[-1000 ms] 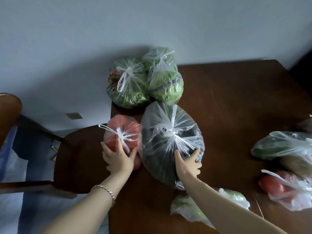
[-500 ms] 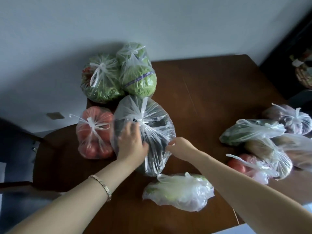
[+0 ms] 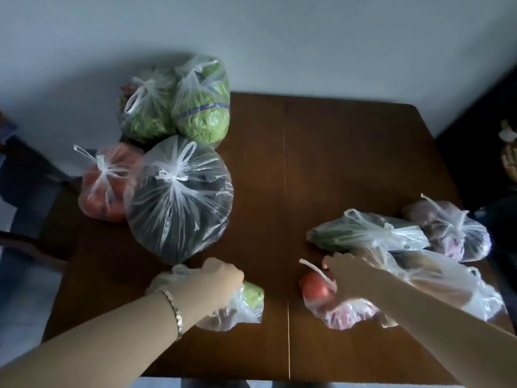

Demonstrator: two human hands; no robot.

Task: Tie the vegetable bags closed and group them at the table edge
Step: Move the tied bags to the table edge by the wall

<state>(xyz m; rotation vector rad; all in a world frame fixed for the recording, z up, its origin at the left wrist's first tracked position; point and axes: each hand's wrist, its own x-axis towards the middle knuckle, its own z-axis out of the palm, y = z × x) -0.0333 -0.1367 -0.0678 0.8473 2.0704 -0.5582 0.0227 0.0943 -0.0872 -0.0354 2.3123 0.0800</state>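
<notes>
Head view, and the far left corner of the tabletop is filling up nicely. Four knotted bags are packed together there: leafy bag, banded bag, tomato bag and the big dark bag, all touching. That part looks finished.

Now to the loose ones. The hands are well apart. The left hand is curled down on the lettuce bag at the near edge, gripping its top. The right hand is over on the red bag with its loop sticking out, and its fingers are hidden, so I can't tell if it has a grip.

Behind that sit a cucumber bag, a pale bag and a purple bag. The purple one seems knotted, and the others look slack.

The count is nine bags: four grouped and five to go. By my reckoning it's a little under halfway.
</notes>
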